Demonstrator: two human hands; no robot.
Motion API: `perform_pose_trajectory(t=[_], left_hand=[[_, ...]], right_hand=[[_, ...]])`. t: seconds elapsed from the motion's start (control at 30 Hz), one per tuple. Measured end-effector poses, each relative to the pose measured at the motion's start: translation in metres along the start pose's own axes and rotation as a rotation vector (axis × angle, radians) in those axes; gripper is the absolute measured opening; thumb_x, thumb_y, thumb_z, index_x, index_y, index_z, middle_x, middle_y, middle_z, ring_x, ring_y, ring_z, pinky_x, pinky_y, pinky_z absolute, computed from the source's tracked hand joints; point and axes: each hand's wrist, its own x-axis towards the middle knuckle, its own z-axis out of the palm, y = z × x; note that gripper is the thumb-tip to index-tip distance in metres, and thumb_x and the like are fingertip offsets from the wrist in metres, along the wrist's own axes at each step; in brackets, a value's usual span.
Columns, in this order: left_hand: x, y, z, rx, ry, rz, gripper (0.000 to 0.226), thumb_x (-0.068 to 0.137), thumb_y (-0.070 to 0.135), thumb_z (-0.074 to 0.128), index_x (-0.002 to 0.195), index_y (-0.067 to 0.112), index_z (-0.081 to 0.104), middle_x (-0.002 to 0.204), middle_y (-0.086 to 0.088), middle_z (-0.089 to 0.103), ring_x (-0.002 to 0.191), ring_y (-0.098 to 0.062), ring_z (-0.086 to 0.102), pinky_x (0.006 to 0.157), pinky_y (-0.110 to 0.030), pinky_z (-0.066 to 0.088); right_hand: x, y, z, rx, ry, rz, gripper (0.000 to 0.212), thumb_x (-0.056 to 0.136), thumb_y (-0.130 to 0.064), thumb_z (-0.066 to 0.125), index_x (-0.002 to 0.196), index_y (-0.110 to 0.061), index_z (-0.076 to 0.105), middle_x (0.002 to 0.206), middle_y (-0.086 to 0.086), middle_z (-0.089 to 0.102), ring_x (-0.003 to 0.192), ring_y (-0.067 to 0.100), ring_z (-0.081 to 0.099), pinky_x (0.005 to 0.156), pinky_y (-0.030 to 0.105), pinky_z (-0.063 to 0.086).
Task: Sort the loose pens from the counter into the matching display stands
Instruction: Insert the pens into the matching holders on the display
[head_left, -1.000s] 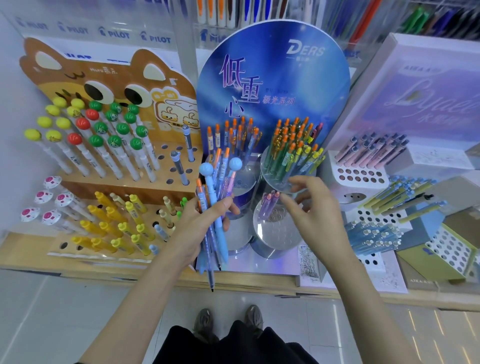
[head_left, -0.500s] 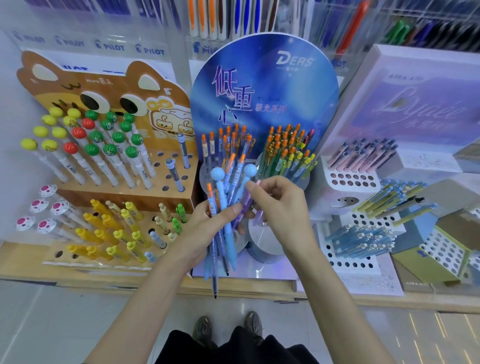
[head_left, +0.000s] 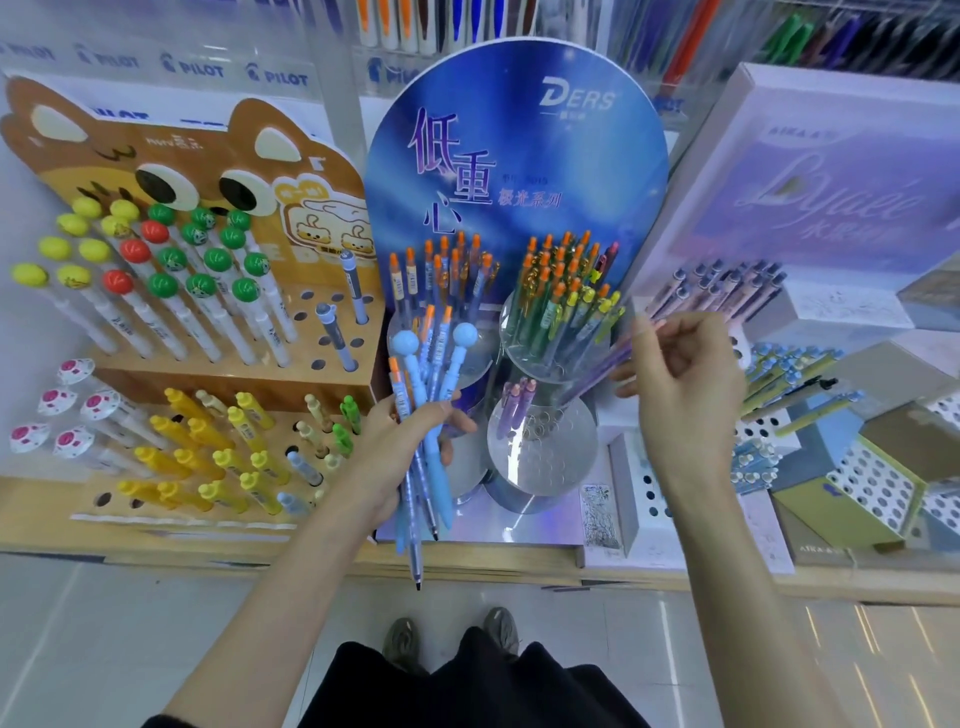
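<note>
Right hand (head_left: 685, 374) pinches purple pen (head_left: 597, 371), blurred, tip slanting down toward clear cup (head_left: 540, 457) already holding few like pens; left hand (head_left: 395, 447) clamped round bundle of pens (head_left: 426, 405), tips hanging below palm; pen likely light, stiff, slick plastic; hold nearer mid-barrel should steady aim into small hole; wooden counter (head_left: 467, 566) crowded with stands; stocked shelves (head_left: 857, 36) behind; pale tiled floor (head_left: 104, 649) below.
</note>
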Motion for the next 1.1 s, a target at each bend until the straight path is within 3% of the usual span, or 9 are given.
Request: perform_pose_trajectory(t=[0.2,0.4,0.67,0.87,1.03,1.1], left_hand=[[0.0,-0.003,0.001,0.012,-0.003,0.022,0.014,0.093,0.004,0.049,0.085,0.011,0.058,0.067,-0.004,0.07,0.041,-0.01,0.049,0.042,-0.02,0.042],[0.001,-0.005,0.001,0.011,0.004,0.051,0.013,0.094,0.003,0.048,0.09,0.01,0.058,0.067,-0.002,0.07,0.041,-0.009,0.051,0.042,-0.018,0.041],[-0.001,-0.008,-0.002,0.013,0.004,0.048,0.011,0.094,0.006,0.05,0.093,0.012,0.059,0.069,-0.002,0.07,0.043,-0.01,0.051,0.043,-0.019,0.042],[-0.004,-0.005,-0.004,-0.009,0.023,0.038,0.011,0.093,0.005,0.05,0.094,0.012,0.058,0.068,-0.001,0.069,0.042,-0.01,0.05,0.042,-0.019,0.042],[-0.006,-0.001,-0.005,-0.015,0.034,0.046,0.012,0.093,0.004,0.05,0.089,0.013,0.058,0.066,-0.002,0.069,0.042,-0.01,0.05,0.042,-0.019,0.042],[-0.006,0.0,-0.005,-0.01,0.034,0.046,0.012,0.093,0.004,0.05,0.089,0.012,0.058,0.067,-0.002,0.069,0.043,-0.01,0.05,0.042,-0.019,0.042]], right_hand=[[-0.013,0.033,0.014,-0.088,-0.104,0.041,0.018,0.094,-0.03,0.059,0.081,-0.03,0.046,0.071,0.004,0.065,0.067,0.02,0.067,0.064,0.049,0.055],[-0.015,0.04,0.02,-0.12,-0.123,0.059,0.018,0.093,-0.029,0.06,0.082,-0.031,0.046,0.074,0.006,0.064,0.071,0.029,0.066,0.065,0.051,0.053],[-0.02,0.033,0.034,-0.16,-0.223,-0.021,0.022,0.091,-0.022,0.064,0.081,-0.023,0.044,0.076,0.0,0.062,0.07,0.024,0.067,0.066,0.042,0.054],[-0.03,0.033,0.037,-0.196,-0.216,-0.109,0.023,0.091,-0.018,0.064,0.081,-0.018,0.043,0.068,-0.004,0.061,0.064,0.019,0.064,0.056,0.018,0.044],[-0.031,0.036,0.035,-0.144,-0.204,-0.059,0.017,0.093,-0.01,0.06,0.096,-0.021,0.048,0.085,-0.011,0.063,0.07,0.009,0.068,0.06,0.019,0.05],[-0.031,0.037,0.033,-0.143,-0.213,-0.068,0.02,0.093,-0.006,0.058,0.096,-0.022,0.047,0.086,-0.009,0.064,0.07,0.002,0.067,0.058,0.01,0.046]])
